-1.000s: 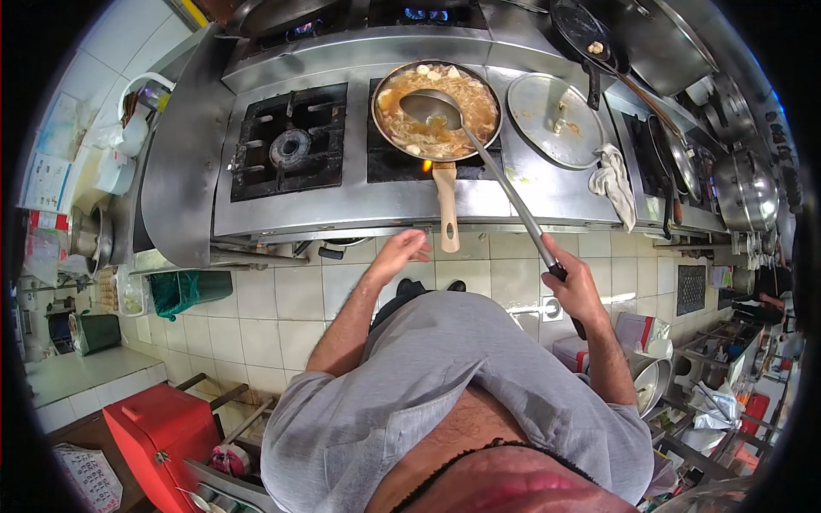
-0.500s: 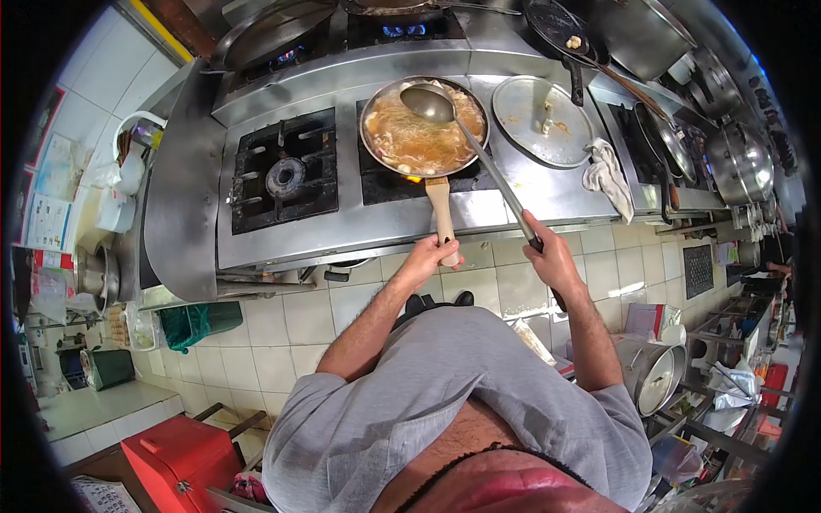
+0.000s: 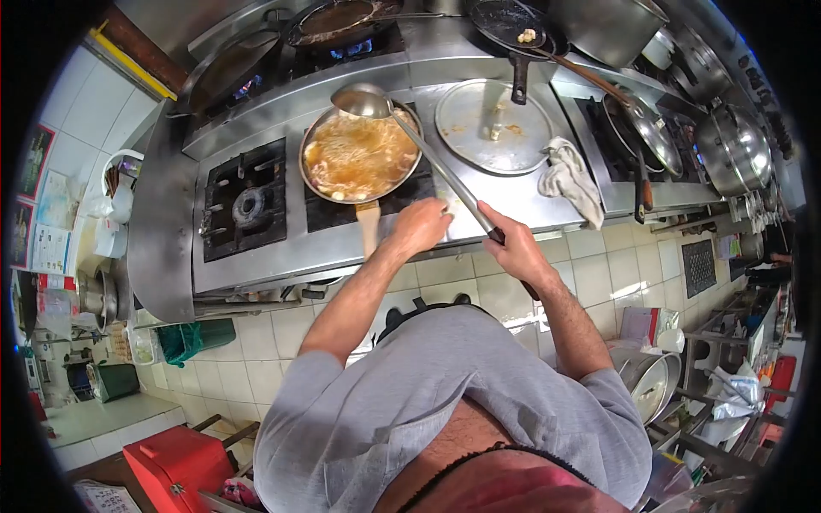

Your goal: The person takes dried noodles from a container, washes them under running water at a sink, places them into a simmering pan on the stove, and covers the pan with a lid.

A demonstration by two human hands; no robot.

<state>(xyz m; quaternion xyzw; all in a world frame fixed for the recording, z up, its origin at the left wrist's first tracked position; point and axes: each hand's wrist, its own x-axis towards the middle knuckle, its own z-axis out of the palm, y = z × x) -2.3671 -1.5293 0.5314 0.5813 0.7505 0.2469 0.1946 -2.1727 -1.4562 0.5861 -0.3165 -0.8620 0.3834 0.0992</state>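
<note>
My right hand [image 3: 517,248] is wrapped round the dark grip of a long steel ladle [image 3: 438,162]. The ladle's bowl hangs over the far rim of the frying pan, and its shaft slants across the steel stovetop. In the frying pan [image 3: 359,158], on the front burner, bubbles an orange-brown liquid with pale pieces. The pan's wooden handle [image 3: 369,229] points toward me, free of any hand. Just right of that handle, my left hand [image 3: 422,226] is at the stove's front edge with its fingers curled closed. Whatever those fingers may hold is too small to make out.
A round metal lid [image 3: 496,141] lies right of the pan, beside a crumpled cloth [image 3: 569,181]. Left of the pan is an unlit burner [image 3: 246,205]. Behind, pans sit over blue flames [image 3: 351,50]. A black pan [image 3: 517,34] stands at the back right.
My left hand has let go of the pan's wooden handle and moved to its right. The ladle's bowl has shifted from above the liquid to the pan's far rim. The view has shifted.
</note>
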